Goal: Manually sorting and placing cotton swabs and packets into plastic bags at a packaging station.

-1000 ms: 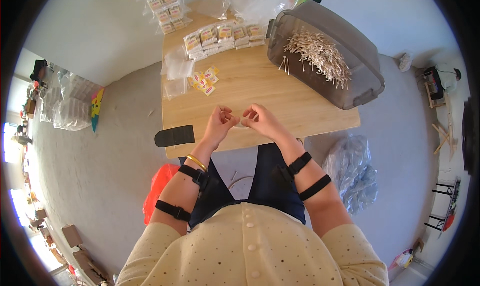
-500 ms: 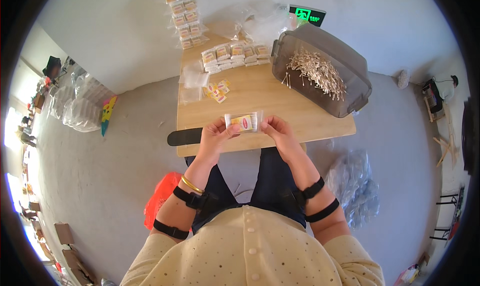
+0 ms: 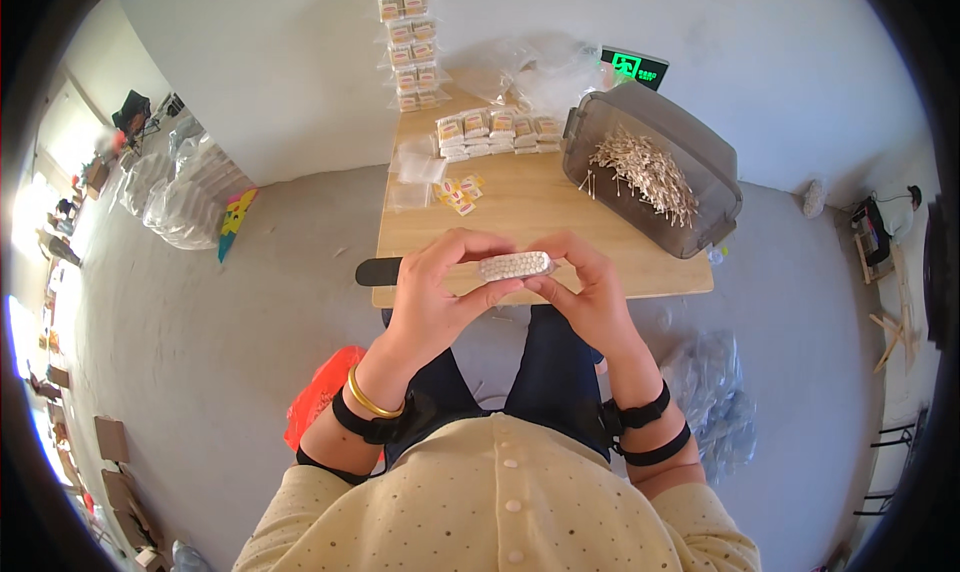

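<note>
Between both hands I hold a clear packet of cotton swabs [image 3: 516,266], its end tipped up so the white swab tips face me. My left hand [image 3: 447,284] grips its left side, thumb below and fingers behind. My right hand [image 3: 583,280] pinches the right end the same way. Beyond them on the table [image 3: 540,207] lie small yellow-and-white cards [image 3: 460,194] and flat clear bags [image 3: 415,167]. A grey plastic bin [image 3: 720,147], tilted toward me, holds a heap of loose cotton swabs [image 3: 645,172].
Filled swab packets [image 3: 497,132] are stacked in rows at the table's back. A tall stack of paired packets [image 3: 412,52] rises at the far left corner. A green exit sign [image 3: 635,67] stands behind the bin. Plastic bags lie on the floor: a red bag [image 3: 322,397] and clear sheeting [image 3: 715,402].
The packet has turned from its flat, labelled face to its end, with the swab tips showing. Both hands have come nearer to me and closer together around it.
</note>
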`<state>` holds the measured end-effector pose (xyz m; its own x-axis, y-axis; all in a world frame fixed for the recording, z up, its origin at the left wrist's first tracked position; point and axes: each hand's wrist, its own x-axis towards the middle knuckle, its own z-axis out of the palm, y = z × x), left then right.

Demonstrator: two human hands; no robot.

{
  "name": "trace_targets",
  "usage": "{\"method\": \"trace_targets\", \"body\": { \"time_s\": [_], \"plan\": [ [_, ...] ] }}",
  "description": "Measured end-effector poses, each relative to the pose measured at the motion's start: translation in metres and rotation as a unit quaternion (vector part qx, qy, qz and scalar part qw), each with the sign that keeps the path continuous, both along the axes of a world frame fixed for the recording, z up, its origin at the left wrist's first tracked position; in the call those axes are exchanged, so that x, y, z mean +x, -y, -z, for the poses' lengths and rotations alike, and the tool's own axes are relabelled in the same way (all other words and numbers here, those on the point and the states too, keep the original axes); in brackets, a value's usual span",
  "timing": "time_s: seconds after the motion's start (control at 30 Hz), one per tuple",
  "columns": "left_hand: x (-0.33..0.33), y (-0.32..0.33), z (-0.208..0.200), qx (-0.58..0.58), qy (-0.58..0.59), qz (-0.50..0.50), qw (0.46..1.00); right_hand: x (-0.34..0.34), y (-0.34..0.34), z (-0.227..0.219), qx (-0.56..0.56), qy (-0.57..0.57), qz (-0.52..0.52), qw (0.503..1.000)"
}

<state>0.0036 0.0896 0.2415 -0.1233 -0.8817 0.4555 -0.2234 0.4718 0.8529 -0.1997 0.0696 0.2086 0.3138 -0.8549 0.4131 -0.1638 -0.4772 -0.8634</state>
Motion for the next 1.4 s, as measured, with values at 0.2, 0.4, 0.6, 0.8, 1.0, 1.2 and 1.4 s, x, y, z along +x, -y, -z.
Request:
{"method": "trace_targets", "body": {
  "time_s": [0.2,0.4,0.6,0.8,1.0,1.2,1.4],
  "plan": [
    [0.008,-0.010,-0.007,-0.112,0.092,-0.008,0.989,0.010,-0.019,-0.030,-0.087,0.046,0.007,0.995],
    [0.008,-0.022,-0.025,-0.121,0.081,0.049,0.988,-0.003,-0.019,-0.033,-0.132,0.026,-0.032,0.990],
    [0.008,-0.027,-0.027,-0.146,0.071,0.008,0.987,0.000,-0.026,-0.038,-0.158,0.033,-0.016,0.987],
    [0.009,-0.024,-0.028,-0.185,0.065,0.018,0.980,0.001,-0.027,-0.044,-0.156,0.042,-0.014,0.987],
    [0.012,-0.022,-0.028,-0.194,0.070,0.040,0.978,0.000,-0.025,-0.047,-0.157,0.041,-0.034,0.986],
    [0.010,-0.019,-0.031,-0.211,0.087,0.022,0.973,0.001,-0.024,-0.045,-0.150,0.059,-0.032,0.987],
    [0.013,-0.015,-0.028,-0.205,0.082,0.051,0.974,0.002,-0.023,-0.049,-0.166,0.038,-0.036,0.985]
  ]
}}
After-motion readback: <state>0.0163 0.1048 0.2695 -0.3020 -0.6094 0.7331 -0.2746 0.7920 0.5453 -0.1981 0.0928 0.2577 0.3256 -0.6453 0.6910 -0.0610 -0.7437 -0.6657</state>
